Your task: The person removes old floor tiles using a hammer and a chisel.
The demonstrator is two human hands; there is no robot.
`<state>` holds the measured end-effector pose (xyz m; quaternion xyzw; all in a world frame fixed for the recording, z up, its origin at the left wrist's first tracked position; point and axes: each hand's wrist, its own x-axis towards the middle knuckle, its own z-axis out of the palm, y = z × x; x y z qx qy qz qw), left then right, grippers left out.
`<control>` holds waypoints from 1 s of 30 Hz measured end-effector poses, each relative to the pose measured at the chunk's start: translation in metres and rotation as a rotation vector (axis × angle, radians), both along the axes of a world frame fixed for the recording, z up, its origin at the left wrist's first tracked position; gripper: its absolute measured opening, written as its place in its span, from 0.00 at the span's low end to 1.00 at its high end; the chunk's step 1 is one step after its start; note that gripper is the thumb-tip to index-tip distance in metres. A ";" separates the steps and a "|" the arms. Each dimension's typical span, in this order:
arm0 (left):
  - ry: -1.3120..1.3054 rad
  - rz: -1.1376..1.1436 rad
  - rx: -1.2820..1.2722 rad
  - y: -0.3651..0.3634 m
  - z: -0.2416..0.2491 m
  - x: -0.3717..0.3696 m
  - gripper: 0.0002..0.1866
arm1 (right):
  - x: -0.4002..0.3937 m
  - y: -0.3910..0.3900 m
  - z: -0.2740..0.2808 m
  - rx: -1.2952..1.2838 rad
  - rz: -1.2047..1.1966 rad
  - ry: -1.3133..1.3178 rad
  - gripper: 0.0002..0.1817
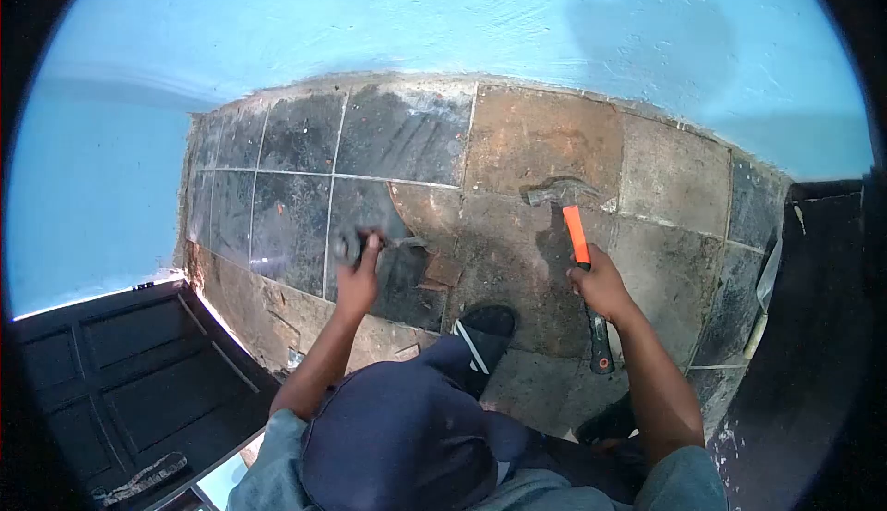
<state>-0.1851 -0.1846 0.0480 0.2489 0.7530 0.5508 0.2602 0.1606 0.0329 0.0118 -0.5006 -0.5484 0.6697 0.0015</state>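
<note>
My right hand point(602, 285) is wrapped round the black grip of a claw hammer point(575, 226) with an orange neck. The hammer's metal head points away from me, above the floor. My left hand point(358, 280) is closed on a chisel point(403, 242), partly blurred by motion, whose metal blade points to the right. Below the blade, a loose brown tile fragment point(443, 271) lies at the edge of a broken dark tile point(365, 211). The hammer and the chisel are well apart.
Dark tiles point(296, 132) cover the left of the floor; brown, bare-looking squares point(545, 137) lie right. A light blue wall point(416, 21) borders the far side. My shoe point(487, 326) stands near the fragments. A black panelled door point(139, 363) is at lower left.
</note>
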 end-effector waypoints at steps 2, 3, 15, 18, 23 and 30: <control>-0.003 -0.073 -0.035 0.037 0.023 -0.004 0.09 | 0.001 -0.002 -0.001 0.027 0.013 -0.009 0.14; -0.007 -0.108 -0.053 0.054 0.026 -0.010 0.09 | 0.000 0.000 0.003 0.040 0.029 -0.020 0.14; 0.599 -0.868 -0.298 0.164 0.004 -0.042 0.23 | -0.008 0.003 0.021 0.014 0.025 -0.059 0.15; 0.536 -0.907 -0.511 0.167 -0.007 -0.028 0.23 | -0.009 0.003 0.019 0.064 0.026 -0.041 0.16; 0.575 -0.969 -0.542 0.177 0.009 -0.014 0.23 | -0.012 0.009 0.037 0.117 -0.025 -0.047 0.18; 0.566 -0.941 -0.497 0.171 -0.018 -0.036 0.26 | -0.002 0.041 0.059 0.201 -0.069 -0.081 0.19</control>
